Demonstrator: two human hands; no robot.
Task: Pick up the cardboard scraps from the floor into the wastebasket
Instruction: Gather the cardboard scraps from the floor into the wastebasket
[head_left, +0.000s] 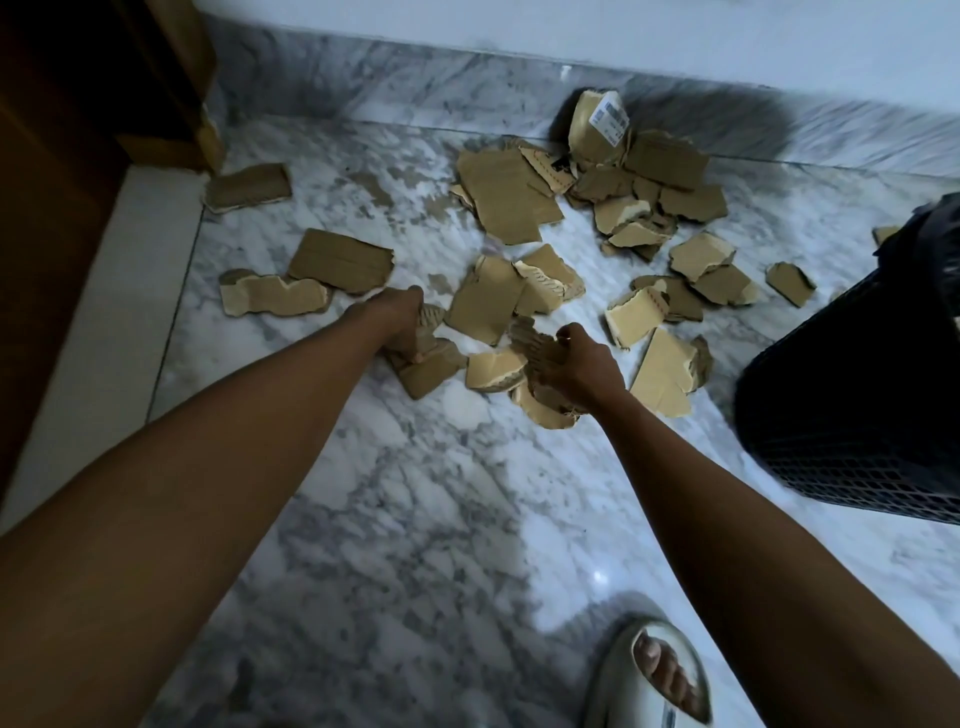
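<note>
Several torn brown cardboard scraps (506, 200) lie scattered over the marble floor, thickest near the far wall. My left hand (396, 317) reaches down and grips a corrugated scrap (430, 318) near the middle of the floor. My right hand (579, 364) grips a bunch of scraps (535, 358), with more pieces hanging below it. A dark mesh wastebasket (852, 400) with a black liner stands at the right, about an arm's width from my right hand.
A dark wooden door and frame (78, 156) fill the left edge, with a pale threshold strip (104, 301) below. The marble baseboard (363, 88) and white wall run along the back. My foot in a pale sandal (660, 675) stands at the bottom.
</note>
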